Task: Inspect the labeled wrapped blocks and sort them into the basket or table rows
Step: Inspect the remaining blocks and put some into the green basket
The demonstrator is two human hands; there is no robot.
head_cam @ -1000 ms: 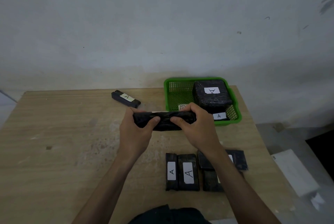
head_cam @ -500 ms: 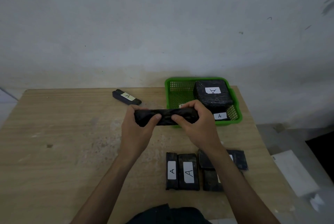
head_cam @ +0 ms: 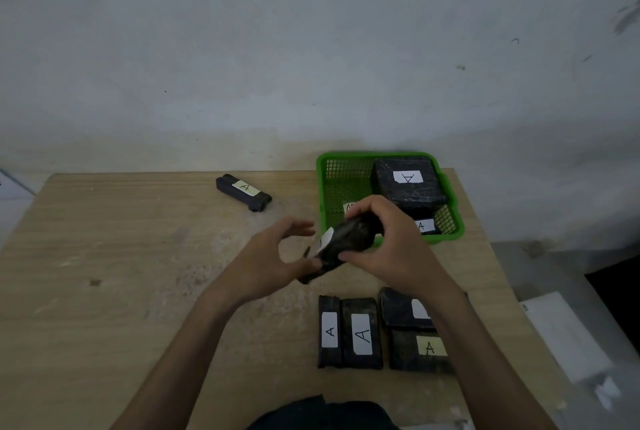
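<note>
My right hand (head_cam: 391, 249) grips a black wrapped block (head_cam: 343, 242) above the table, tilted with its white label turned toward the left. My left hand (head_cam: 273, 256) has its fingers spread; only the thumb touches the block's lower end. The green basket (head_cam: 323, 187) stands at the back right and holds a large black block labeled A (head_cam: 407, 183) on top of other labeled blocks. A row of black blocks labeled A (head_cam: 360, 336) lies near the front edge, partly hidden by my right forearm. One slim labeled block (head_cam: 244, 192) lies alone at the back.
The wooden table (head_cam: 104, 273) ends just right of the basket and the row. A white wall rises behind it. White paper (head_cam: 568, 332) lies on the floor to the right. Dark cloth (head_cam: 322, 415) shows at the bottom edge.
The block was held level by both hands. Now my left hand has opened off it and my right hand has tilted it, so the white label shows.
</note>
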